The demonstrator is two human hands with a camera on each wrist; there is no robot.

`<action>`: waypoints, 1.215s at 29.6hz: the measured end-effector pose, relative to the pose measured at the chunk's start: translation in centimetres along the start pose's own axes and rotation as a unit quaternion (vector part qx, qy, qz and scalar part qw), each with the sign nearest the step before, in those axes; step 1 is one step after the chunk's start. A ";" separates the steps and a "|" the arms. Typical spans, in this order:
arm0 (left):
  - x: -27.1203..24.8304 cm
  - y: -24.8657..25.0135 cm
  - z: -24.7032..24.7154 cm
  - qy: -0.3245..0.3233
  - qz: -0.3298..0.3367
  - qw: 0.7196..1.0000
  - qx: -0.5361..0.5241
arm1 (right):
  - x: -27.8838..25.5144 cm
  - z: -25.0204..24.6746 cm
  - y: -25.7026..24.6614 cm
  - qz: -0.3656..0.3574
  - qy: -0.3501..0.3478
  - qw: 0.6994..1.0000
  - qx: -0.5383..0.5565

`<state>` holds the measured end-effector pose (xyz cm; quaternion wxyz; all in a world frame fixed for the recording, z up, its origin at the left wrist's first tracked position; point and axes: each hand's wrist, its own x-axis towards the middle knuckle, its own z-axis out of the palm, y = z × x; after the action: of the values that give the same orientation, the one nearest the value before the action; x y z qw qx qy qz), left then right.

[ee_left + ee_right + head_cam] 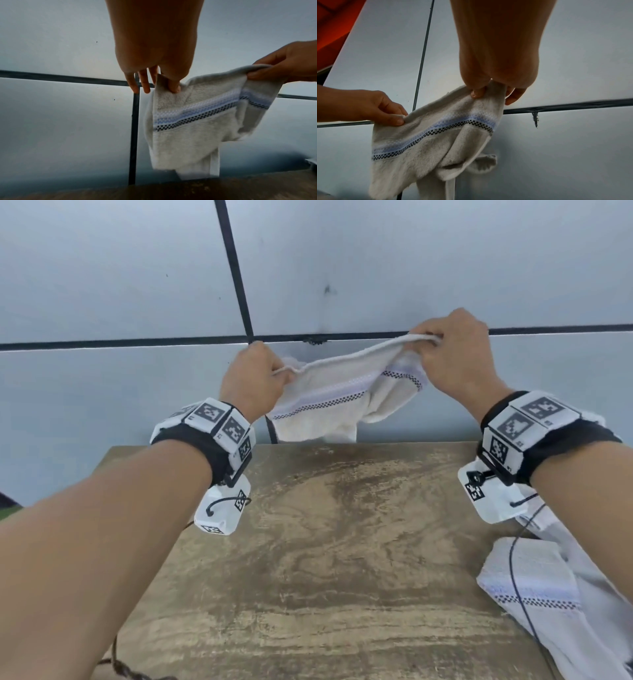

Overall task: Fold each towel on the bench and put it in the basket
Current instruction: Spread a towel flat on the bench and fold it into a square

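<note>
white towel (pixel 329 402) (blue-and-check band) hanging rumpled above bench (pixel 325 559), more towels (pixel 534 587) at its right edge

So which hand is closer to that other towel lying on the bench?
Right. The right hand is raised on the side above the lying towel; the left hand is across the bench.

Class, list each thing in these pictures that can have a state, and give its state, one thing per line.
Held towel: lifted off the bench, unfolded, bunched, hanging from its top edge between both hands.
Left hand: pinches the towel's left corner.
Right hand: grips the towel's right end.
Second towel: lying crumpled at the bench's right edge, not folded.
Bench: bare worn top in the middle.
</note>
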<state>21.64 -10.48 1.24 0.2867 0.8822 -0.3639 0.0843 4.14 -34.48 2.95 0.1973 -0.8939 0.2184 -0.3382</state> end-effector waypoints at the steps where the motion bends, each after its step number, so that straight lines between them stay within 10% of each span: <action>1: -0.2 -0.4 0.0 0.025 -0.009 1.000 -0.006 | -0.1 -0.1 0.1 0.008 0.013 1.000 0.001; 8: -1.2 0.3 -2.1 0.125 -0.079 0.989 -0.021 | -1.2 -0.3 -0.4 0.021 -0.016 0.999 -0.043; 13: 0.0 1.4 -4.0 0.129 -0.123 0.960 -0.216 | -0.5 -1.3 -1.6 0.017 -0.029 0.998 -0.057; 24: -1.9 1.5 -5.5 0.116 -0.011 0.981 -0.156 | -2.7 -4.1 -2.1 0.063 0.064 0.994 0.060; 36: -1.7 2.3 -3.3 0.102 -0.015 0.979 -0.178 | -3.2 -4.6 1.1 0.170 -0.036 0.974 0.146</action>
<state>19.05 -8.89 4.34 0.4763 0.8089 -0.3287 0.1034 -1.47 -34.60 3.92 0.3882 -0.8167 0.3080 -0.2956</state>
